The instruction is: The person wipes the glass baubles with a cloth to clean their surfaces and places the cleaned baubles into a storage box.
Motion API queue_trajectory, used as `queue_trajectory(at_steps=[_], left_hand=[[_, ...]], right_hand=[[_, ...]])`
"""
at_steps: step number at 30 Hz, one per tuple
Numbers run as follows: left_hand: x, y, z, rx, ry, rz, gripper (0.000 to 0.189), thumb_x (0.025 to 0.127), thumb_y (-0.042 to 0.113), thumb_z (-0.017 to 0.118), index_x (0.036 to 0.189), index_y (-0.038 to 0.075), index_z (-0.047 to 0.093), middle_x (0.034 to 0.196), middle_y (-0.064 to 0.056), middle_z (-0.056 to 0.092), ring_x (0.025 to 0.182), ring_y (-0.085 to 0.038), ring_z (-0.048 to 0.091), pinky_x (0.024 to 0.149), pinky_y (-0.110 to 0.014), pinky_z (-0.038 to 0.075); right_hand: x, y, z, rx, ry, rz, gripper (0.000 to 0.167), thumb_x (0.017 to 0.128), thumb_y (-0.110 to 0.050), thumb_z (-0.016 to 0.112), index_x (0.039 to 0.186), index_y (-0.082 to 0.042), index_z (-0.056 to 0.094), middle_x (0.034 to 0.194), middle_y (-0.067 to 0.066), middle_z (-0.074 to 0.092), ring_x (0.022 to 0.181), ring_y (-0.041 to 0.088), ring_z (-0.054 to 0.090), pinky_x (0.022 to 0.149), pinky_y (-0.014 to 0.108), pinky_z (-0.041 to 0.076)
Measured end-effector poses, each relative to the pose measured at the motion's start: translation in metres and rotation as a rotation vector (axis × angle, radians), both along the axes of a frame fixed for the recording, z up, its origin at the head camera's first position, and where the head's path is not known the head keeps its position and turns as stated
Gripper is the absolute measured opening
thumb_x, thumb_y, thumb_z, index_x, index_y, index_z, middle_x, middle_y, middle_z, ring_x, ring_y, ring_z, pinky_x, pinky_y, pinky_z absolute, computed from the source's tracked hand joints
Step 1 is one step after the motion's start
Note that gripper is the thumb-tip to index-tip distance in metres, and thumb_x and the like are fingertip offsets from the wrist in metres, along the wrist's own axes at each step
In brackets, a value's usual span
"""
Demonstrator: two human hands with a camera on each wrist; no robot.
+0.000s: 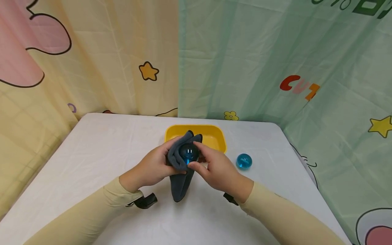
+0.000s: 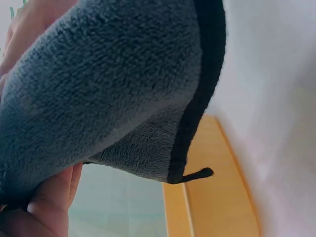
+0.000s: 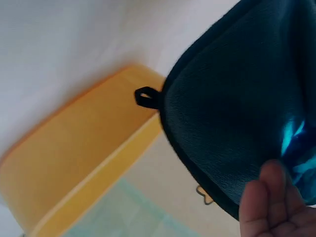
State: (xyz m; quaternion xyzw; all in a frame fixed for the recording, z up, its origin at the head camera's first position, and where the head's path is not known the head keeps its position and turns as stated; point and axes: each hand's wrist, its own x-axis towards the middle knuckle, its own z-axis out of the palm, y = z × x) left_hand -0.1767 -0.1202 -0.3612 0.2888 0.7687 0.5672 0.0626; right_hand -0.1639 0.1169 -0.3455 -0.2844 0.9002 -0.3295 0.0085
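Observation:
A clear blue ball (image 1: pixel 188 153) sits in the folds of a dark grey cloth (image 1: pixel 181 185) above the table. My left hand (image 1: pixel 154 165) grips the cloth from the left, fingers behind it and thumb in front. From the other side, my right hand (image 1: pixel 216 166) pinches the ball, with the thumb low on it and a finger at its top. In the left wrist view the fuzzy cloth (image 2: pixel 108 74) covers most of the left hand. The right wrist view has fingertips (image 3: pixel 273 182) beside the ball's shiny edge (image 3: pixel 298 163) and the cloth's dark border.
Behind the hands stands a yellow tray (image 1: pixel 214 134), partly hidden by them. A second clear blue ball (image 1: pixel 244 161) lies on the white table (image 1: pixel 128 136) right of the tray. Patterned curtains (image 1: pixel 214 61) hang around the table's back and sides.

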Motion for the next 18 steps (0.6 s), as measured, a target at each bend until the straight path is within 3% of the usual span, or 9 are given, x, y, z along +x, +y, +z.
queue_trajectory(at_steps=[3, 7, 9, 12, 16, 18], left_hand=[[0.000, -0.002, 0.000, 0.001, 0.008, -0.013, 0.086, 0.084, 0.002, 0.087, 0.157, 0.025, 0.047, 0.153, 0.001, 0.058, 0.136, -0.023, 0.059, 0.103, -0.037, 0.059], [-0.002, -0.003, 0.002, 0.015, -0.006, -0.036, 0.085, 0.084, 0.003, 0.087, 0.156, 0.025, 0.047, 0.154, 0.002, 0.057, 0.138, -0.023, 0.057, 0.103, -0.039, 0.059], [-0.002, -0.003, 0.002, 0.020, -0.016, -0.046, 0.085, 0.085, 0.003, 0.087, 0.157, 0.024, 0.046, 0.156, 0.001, 0.055, 0.139, -0.024, 0.057, 0.103, -0.040, 0.059], [-0.002, -0.002, 0.002, 0.010, 0.001, -0.037, 0.086, 0.085, 0.004, 0.087, 0.158, 0.023, 0.045, 0.156, 0.001, 0.054, 0.140, -0.023, 0.056, 0.105, -0.040, 0.058], [-0.001, 0.000, 0.003, -0.010, 0.030, -0.002, 0.088, 0.085, 0.004, 0.087, 0.159, 0.022, 0.045, 0.155, 0.001, 0.056, 0.139, -0.023, 0.056, 0.106, -0.041, 0.058], [0.000, 0.001, 0.003, -0.017, 0.036, 0.006, 0.088, 0.085, 0.004, 0.087, 0.159, 0.021, 0.044, 0.155, -0.001, 0.056, 0.139, -0.024, 0.057, 0.105, -0.042, 0.058]], right_hand=[[0.001, 0.002, 0.004, 0.106, 0.113, 0.061, 0.084, 0.100, -0.027, 0.074, 0.166, -0.010, 0.026, 0.144, 0.011, 0.066, 0.115, 0.021, 0.072, 0.102, 0.039, 0.059], [0.001, 0.004, 0.008, 0.241, 0.216, 0.089, 0.077, 0.100, -0.021, 0.074, 0.164, -0.017, 0.031, 0.128, 0.008, 0.073, 0.110, 0.023, 0.071, 0.101, 0.040, 0.060], [0.000, 0.005, 0.007, 0.261, 0.220, 0.079, 0.073, 0.100, -0.021, 0.074, 0.161, -0.017, 0.035, 0.123, 0.007, 0.074, 0.107, 0.022, 0.071, 0.098, 0.038, 0.061], [-0.001, 0.004, 0.005, 0.171, 0.125, 0.051, 0.071, 0.099, -0.023, 0.075, 0.159, -0.014, 0.038, 0.118, 0.004, 0.075, 0.098, 0.018, 0.072, 0.089, 0.034, 0.063], [-0.002, 0.003, -0.001, -0.040, -0.058, -0.007, 0.064, 0.102, -0.028, 0.072, 0.154, -0.005, 0.044, 0.095, 0.001, 0.073, 0.077, 0.013, 0.064, 0.068, 0.027, 0.060], [-0.001, 0.002, -0.003, -0.096, -0.084, -0.024, 0.060, 0.102, -0.030, 0.071, 0.151, -0.002, 0.048, 0.090, 0.001, 0.072, 0.073, 0.013, 0.060, 0.064, 0.025, 0.058]])
